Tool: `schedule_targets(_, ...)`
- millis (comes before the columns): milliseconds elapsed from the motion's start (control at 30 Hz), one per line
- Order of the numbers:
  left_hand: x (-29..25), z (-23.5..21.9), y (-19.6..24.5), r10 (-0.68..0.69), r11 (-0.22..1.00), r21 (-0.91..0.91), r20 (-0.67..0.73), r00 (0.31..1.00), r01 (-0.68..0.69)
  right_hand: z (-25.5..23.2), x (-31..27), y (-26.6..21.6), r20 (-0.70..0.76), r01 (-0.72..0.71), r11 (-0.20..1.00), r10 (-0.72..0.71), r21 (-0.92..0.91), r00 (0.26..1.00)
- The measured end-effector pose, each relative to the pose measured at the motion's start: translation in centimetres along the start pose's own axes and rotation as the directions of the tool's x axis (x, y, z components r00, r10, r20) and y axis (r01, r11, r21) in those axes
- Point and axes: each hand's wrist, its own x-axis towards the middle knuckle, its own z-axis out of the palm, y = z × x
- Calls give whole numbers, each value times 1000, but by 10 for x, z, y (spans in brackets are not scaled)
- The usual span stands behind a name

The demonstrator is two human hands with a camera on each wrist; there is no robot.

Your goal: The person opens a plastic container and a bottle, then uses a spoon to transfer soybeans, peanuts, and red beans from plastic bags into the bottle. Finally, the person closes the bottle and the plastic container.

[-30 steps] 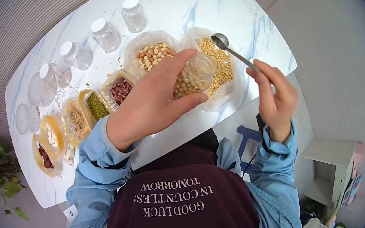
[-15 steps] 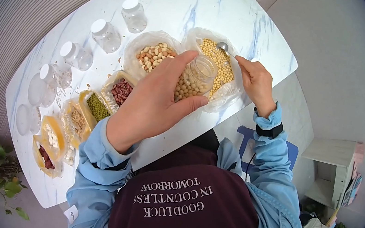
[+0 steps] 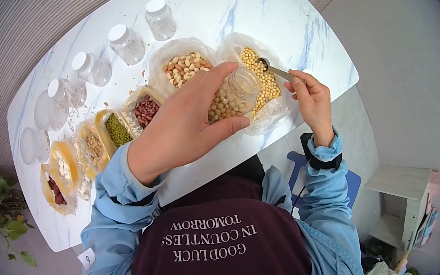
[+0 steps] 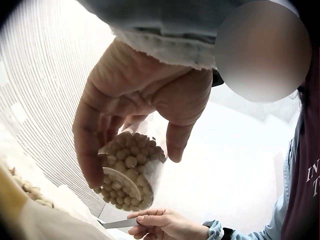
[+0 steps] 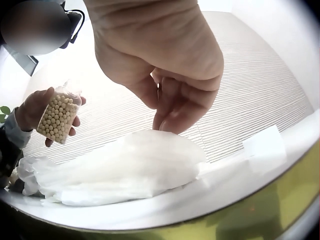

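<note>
Left hand (image 3: 185,124) gripping jar (image 3: 235,93), unlidded, part-full; right hand (image 3: 313,103) pinching spoon (image 3: 281,73) by handle. Spoon's bowl at beans (image 3: 268,91) in bag (image 3: 277,114), beside near edge of table (image 3: 322,50), toward right corner. Best, probably: shallow scoop, level spoon, jar mouth close over bag for spills. Spoon's load unclear; bowl unseen in right wrist view; jar's lower side part-hidden by left hand, head view.

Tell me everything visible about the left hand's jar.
The jar is clear, glass or plastic by its look, with a narrower neck and an open, lidless mouth. Pale round beans fill most of its body; the neck looks empty. It tilts in the air, gripped by the left hand, overlapping the bag of yellow beans in the head view.
</note>
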Motion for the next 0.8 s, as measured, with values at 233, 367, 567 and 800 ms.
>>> schedule_targets(233, 1, -5, 7, -100, 995, 6, 56, 993, 100, 2, -1, -3, 101, -10, 999, 6, 32, 995)
schedule_targets(367, 1, -5, 7, -104, 995, 1, 58, 993, 104, 4, 0, -8, 154, -171, 968, 143, 183, 978)
schedule_targets(567, 1, -5, 7, -109, 994, 7, 61, 992, 109, -3, 5, -8, 123, -287, 885, 260, 366, 958)
schedule_targets(800, 1, -5, 6, -99, 995, 26, 59, 993, 98, -24, -3, -36, 31, -160, 886, 163, 435, 986)
